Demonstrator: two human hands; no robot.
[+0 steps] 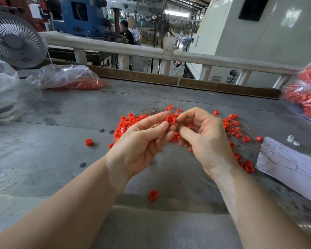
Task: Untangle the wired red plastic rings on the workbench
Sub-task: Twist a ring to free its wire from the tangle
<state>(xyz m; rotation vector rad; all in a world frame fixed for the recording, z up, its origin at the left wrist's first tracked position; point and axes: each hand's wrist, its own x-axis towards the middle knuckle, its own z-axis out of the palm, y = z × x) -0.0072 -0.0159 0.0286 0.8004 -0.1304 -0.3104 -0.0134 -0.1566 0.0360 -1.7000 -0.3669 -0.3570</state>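
A tangled heap of small red plastic rings (127, 123) on thin wires (151, 109) lies on the grey workbench (52, 141), spreading right behind my hands. My left hand (142, 139) pinches one red ring (170, 120) between thumb and forefinger, lifted above the heap. My right hand (205, 135) meets it from the right, its fingers curled, the forefinger tip touching that ring. Whether it pinches a wire is hidden by the fingers. Two loose rings lie apart: one (89, 142) left of the heap, another (153, 195) near the front edge.
A clear bag of red rings (70, 78) lies back left beside a grey fan (14, 40). Another bag of rings (307, 97) sits at far right. A printed paper (291, 164) and small white parts (293, 141) lie right. A white rail (133, 50) bounds the back.
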